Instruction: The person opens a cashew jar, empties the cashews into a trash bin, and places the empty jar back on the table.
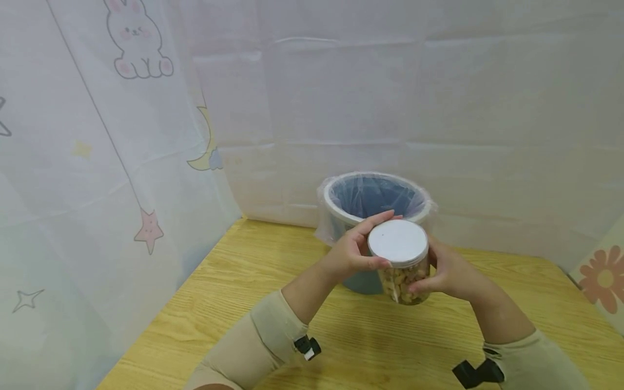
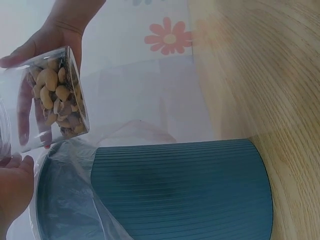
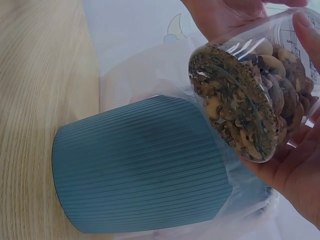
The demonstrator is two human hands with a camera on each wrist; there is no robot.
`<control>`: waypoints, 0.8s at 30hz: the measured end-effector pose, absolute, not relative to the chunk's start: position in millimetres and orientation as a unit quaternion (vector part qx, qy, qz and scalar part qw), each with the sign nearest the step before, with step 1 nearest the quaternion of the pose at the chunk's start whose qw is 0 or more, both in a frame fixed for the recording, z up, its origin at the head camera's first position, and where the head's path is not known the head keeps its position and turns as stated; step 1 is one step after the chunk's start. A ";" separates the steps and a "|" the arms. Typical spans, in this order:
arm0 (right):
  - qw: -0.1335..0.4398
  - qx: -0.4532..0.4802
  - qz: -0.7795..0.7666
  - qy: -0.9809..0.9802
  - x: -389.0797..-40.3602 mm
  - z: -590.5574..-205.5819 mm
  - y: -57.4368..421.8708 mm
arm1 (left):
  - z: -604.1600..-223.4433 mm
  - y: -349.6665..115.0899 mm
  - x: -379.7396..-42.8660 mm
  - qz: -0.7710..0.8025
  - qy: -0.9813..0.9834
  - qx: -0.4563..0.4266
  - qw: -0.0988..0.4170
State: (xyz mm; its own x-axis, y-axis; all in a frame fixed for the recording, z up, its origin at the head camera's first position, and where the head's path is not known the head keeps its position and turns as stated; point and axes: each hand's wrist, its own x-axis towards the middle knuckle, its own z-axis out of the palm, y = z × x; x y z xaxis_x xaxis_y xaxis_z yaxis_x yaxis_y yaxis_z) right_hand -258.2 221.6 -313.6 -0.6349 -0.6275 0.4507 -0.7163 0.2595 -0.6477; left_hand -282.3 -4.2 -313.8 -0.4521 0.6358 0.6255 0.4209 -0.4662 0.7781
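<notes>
A clear plastic jar point(image 1: 397, 284) of cashew-like nuts, with a white lid point(image 1: 398, 242), is held up over the table in front of a blue trash bin point(image 2: 180, 190). My left hand point(image 1: 352, 253) grips the jar at its lid, thumb on the near side and fingers round the far side. Lower down, my right hand point(image 1: 450, 272) holds the jar's body, its thumb across the front. Brown nuts point(image 2: 52, 92) fill the lower part, and fine crumbs show through the jar's base point(image 3: 232, 105) in the right wrist view. The jar tilts slightly.
The bin's white rim point(image 1: 336, 210) carries a clear plastic liner point(image 3: 240, 190) folded over the outside. Under everything is a wood-grain table point(image 1: 205, 319). Printed cloth sheets point(image 1: 341, 108) hang behind and on the left, close to the table's edges.
</notes>
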 end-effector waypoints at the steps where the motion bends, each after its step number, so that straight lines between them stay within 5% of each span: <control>1: 0.052 0.422 0.436 -0.793 -258.1 -313.6 221.7 | -313.9 -3.8 -282.1 0.682 0.514 0.516 0.072; 17: 0.089 0.374 0.404 -0.830 -255.4 -310.8 217.7 | -313.7 1.5 -274.1 0.680 0.573 0.457 -0.002; 24: 0.099 0.374 0.391 -0.835 -256.3 -310.3 219.0 | -313.2 -0.2 -275.5 0.684 0.569 0.456 0.024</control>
